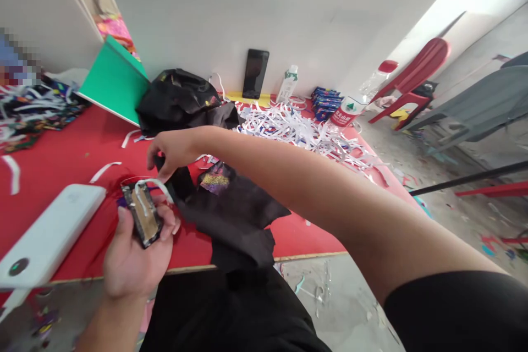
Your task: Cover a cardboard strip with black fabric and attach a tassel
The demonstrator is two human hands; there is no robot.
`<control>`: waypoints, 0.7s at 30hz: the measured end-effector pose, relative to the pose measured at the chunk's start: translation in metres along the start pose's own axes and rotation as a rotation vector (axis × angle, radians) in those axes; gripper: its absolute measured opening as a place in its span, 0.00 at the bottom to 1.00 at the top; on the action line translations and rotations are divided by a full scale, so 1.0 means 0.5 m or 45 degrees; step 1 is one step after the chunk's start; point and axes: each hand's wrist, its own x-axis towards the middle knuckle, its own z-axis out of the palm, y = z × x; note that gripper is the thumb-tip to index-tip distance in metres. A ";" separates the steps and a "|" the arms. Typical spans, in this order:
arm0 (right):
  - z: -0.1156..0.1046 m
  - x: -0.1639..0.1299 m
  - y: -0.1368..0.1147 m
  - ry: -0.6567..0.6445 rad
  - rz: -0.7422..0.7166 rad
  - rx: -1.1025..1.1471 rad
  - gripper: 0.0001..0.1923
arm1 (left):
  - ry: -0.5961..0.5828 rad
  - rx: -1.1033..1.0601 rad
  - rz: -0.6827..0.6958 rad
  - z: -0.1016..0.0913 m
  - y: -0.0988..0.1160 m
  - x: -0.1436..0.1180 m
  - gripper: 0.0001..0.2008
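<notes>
White strip (153,186) pinched by right hand (171,149), arcing onto small dark patch (144,220) gripped in left hand (134,256). Black cloth (235,214) just right of both; white power bank (49,236) left.

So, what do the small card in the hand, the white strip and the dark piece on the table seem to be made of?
The small card in the left hand looks like stiff cardboard: a dull gold-brown face with dark edges. The white strip pinched by the right hand seems thin paper, as it curls freely. The dark piece looks like soft matte cloth, since it folds and wrinkles.
</notes>
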 end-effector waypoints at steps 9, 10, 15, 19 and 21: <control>-0.001 -0.150 0.089 0.494 -0.084 0.143 0.21 | -0.064 0.023 0.008 0.003 -0.002 -0.001 0.26; 0.004 -0.184 0.100 0.472 -0.135 -0.005 0.16 | -0.066 0.027 0.018 0.004 -0.002 -0.001 0.26; 0.050 -0.286 0.158 0.316 -0.205 -0.365 0.16 | -0.083 0.058 0.043 0.002 -0.006 0.000 0.26; 0.088 -0.256 0.191 0.326 -0.284 -0.554 0.27 | -0.053 0.075 0.045 0.001 -0.006 -0.001 0.26; 0.101 -0.234 0.205 0.329 -0.388 -0.638 0.18 | -0.037 0.074 0.041 0.001 -0.006 -0.003 0.27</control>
